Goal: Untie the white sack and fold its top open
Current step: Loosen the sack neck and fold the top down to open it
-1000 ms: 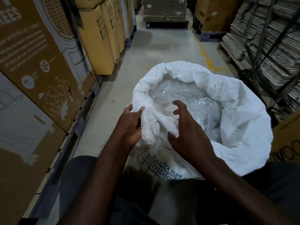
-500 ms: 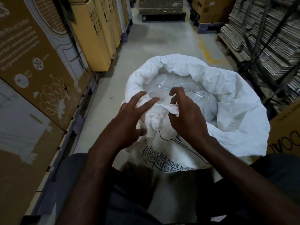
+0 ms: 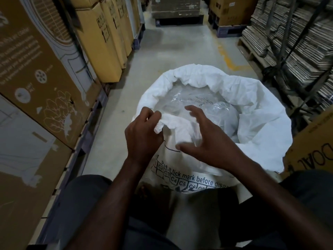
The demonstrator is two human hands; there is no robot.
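Sack mouth open, near rim still bunched.
Our left hand, splayed half a second ago, now pinches the bunched near rim of the white sack between our knees; right hand hovers spread. One fold remains.

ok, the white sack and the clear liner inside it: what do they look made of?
White sack: looks like woven plastic fabric, matte, with stiff crumpled folds and ink printed on its side; the weave itself is too fine to confirm. Clear liner: thin plastic film, glossy and see-through, with wrinkles that catch glints of light.
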